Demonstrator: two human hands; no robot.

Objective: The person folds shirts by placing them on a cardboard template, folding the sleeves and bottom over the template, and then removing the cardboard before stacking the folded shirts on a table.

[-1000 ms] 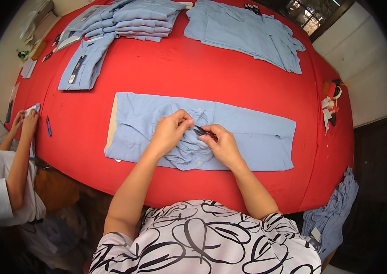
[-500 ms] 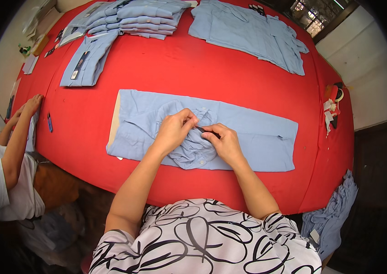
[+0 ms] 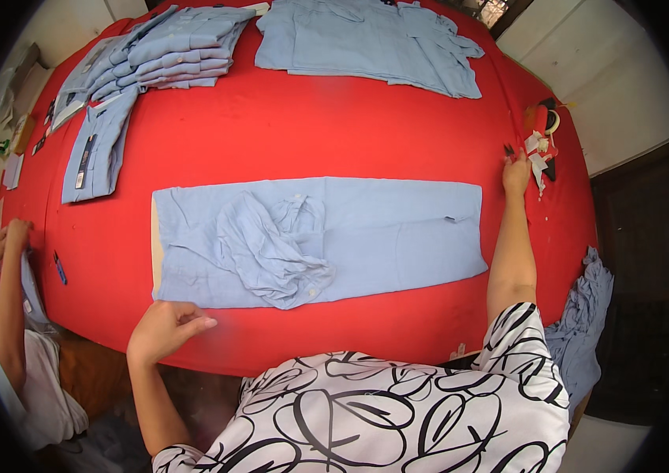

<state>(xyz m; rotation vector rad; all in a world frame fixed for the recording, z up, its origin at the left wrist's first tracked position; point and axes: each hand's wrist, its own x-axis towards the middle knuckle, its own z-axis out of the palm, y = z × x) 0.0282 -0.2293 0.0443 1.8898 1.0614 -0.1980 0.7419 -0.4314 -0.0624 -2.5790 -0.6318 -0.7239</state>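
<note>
A light blue shirt (image 3: 397, 213) lies folded long across the red table, a pale board edge (image 3: 156, 244) showing at its left end. Bunched blue cloth with buttons (image 3: 267, 244) sits on its middle. Stretched out to the right, my right hand (image 3: 516, 175) has small dark thread snips (image 3: 509, 149) at its fingertips, beside the paper scraps. Below the shirt's lower left corner, my left hand (image 3: 165, 331) is off the cloth, thumb and fingers drawn together; whatever they pinch, if anything, is too small to make out.
Folded blue shirts (image 3: 184, 55) are stacked at the far left, one tagged shirt (image 3: 98, 150) in front. Blue garments (image 3: 366, 39) lie flat at the back. Paper scraps (image 3: 538, 158) and a tape roll (image 3: 553, 121) sit right. A blue cutter (image 3: 60, 268) lies near a co-worker's hands (image 3: 11, 240).
My right hand has gone from the bunched cloth to the table's right side with the snips. My left hand has let go of the cloth and moved down left. The view has shifted.
</note>
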